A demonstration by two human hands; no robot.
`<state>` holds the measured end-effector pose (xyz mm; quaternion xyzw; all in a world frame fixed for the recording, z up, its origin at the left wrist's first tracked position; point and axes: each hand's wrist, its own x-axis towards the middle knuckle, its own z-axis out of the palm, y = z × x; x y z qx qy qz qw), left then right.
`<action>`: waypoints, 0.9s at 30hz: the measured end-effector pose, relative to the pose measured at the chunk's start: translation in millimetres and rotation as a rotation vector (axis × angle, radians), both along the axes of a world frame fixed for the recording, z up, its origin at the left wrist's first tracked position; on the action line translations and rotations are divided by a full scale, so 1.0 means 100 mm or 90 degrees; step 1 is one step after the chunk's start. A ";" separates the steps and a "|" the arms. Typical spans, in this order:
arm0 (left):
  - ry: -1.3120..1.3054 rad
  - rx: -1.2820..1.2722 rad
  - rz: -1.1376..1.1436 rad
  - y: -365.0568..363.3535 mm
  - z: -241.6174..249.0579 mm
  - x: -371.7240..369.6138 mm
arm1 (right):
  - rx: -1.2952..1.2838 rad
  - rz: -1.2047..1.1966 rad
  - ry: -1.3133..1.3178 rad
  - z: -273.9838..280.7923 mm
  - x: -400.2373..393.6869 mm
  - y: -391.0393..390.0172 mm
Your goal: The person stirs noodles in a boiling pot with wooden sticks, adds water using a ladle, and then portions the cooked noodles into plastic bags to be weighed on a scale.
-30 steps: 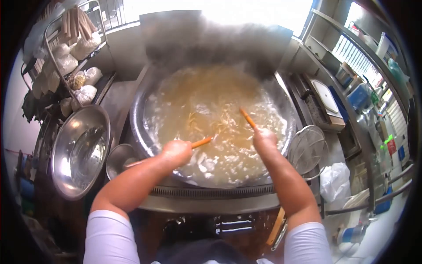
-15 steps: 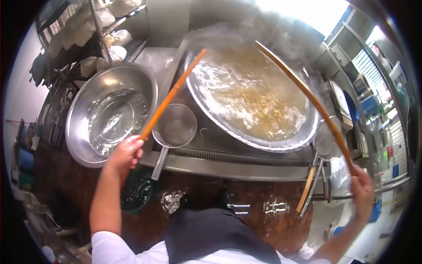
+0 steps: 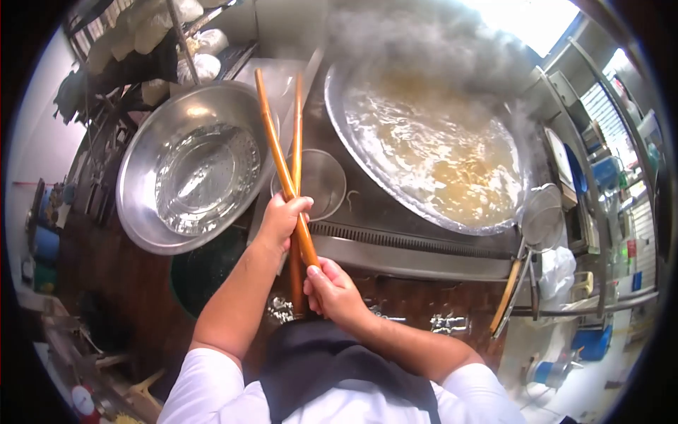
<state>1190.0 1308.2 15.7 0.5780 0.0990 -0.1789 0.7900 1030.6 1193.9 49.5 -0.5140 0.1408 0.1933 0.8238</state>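
Observation:
Two long wooden sticks (image 3: 274, 134) cross each other in front of my chest, their tips pointing up and away. My left hand (image 3: 284, 218) is wrapped round them near where they cross. Lower down, my right hand (image 3: 333, 291) grips the lower end of one stick. Behind the sticks, a round strainer (image 3: 321, 185) rests on the metal counter. On the left stands a large metal bowl (image 3: 141, 191) with clear liquid in it. A big steaming pot (image 3: 417, 215) of bubbling, cloudy liquid is on the right, with pale strands near its surface.
A second strainer (image 3: 542, 215) hangs by the counter's right end, near a wooden-handled tool (image 3: 506, 297) and a white plastic bag (image 3: 558, 272). A dark green tub (image 3: 205, 272) is below the bowl. Shelves with bagged items (image 3: 198, 67) are at the upper left.
My right hand has come from the far right to the middle, bringing its stick beside the other. My left hand has moved right and now holds both sticks. The view has shifted slightly.

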 end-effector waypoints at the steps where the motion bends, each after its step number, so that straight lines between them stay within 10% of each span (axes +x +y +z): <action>1: 0.009 0.002 0.014 0.03 -0.02 0.04 | -0.015 0.034 -0.006 -0.08 0.06 -0.01; 3: -0.020 0.116 -0.034 0.15 -0.07 0.10 | -0.088 0.085 -0.008 -0.37 0.23 -0.37; 9: -0.143 0.391 -0.063 0.94 0.11 0.28 | -0.968 0.095 -0.242 -1.89 1.64 -1.40; 27: -0.093 0.414 0.058 1.47 0.40 -1.45 | -0.989 0.161 -0.249 -2.38 2.06 -1.40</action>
